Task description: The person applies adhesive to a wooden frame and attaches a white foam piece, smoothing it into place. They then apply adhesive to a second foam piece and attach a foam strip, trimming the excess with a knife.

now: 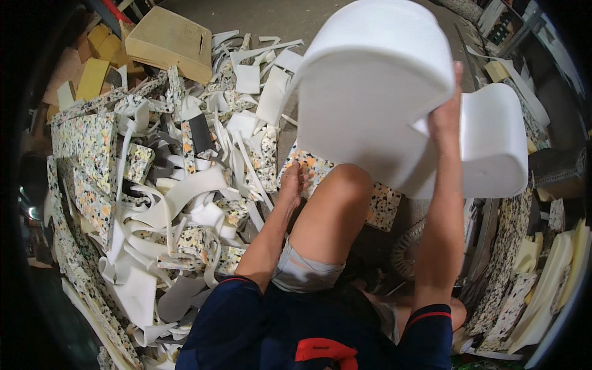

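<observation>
My right hand (444, 117) grips a large white, curved foam piece (370, 92) by its right side, held up at the upper middle. A second white curved foam piece (493, 142) is just to the right of my wrist, partly behind my forearm. My left hand (293, 182) hangs beside my bent knee with fingers apart and slightly curled, holding nothing visible. It is nearest a speckled multicolour foam board (311, 163) lying on the floor, partly hidden by the white foam and my knee.
A heap of white strips and speckled offcuts (142, 216) fills the left floor. A beige block (166, 43) and yellow pieces (92, 77) lie upper left. Foam slabs (542, 283) stand along the right. A coiled hose (407, 250) lies beside my knee. Grey floor (246, 18) shows at the top.
</observation>
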`<state>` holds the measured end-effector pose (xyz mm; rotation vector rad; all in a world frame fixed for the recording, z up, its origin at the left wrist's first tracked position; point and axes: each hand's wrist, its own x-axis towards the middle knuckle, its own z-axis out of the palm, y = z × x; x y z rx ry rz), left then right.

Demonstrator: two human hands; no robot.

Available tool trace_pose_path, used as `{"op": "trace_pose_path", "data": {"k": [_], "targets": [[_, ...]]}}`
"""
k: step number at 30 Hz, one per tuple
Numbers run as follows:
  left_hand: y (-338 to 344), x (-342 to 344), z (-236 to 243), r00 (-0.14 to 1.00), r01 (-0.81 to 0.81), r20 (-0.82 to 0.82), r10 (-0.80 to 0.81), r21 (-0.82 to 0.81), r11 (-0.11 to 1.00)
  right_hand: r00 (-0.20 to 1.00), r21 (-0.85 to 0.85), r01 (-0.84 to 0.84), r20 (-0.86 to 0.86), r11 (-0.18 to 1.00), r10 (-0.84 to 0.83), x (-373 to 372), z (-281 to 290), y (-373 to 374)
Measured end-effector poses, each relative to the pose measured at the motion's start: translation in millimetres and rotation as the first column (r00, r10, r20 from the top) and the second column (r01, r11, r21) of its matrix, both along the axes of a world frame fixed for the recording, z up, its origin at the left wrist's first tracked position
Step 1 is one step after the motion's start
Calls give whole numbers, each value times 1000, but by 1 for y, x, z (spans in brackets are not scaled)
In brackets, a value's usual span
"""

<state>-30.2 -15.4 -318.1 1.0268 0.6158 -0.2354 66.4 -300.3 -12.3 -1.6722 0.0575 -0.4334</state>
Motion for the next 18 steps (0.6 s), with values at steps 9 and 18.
{"op": "trace_pose_path", "data": {"k": [9, 18], "targets": [[-32, 84, -69, 981, -142, -172, 92, -305, 942, 993, 212, 109, 30, 971, -118, 27, -12, -116], [-69, 105, -28, 984, -158, -27, 178, -597, 786, 933, 258, 352, -18, 900, -360, -53, -12, -177]]}}
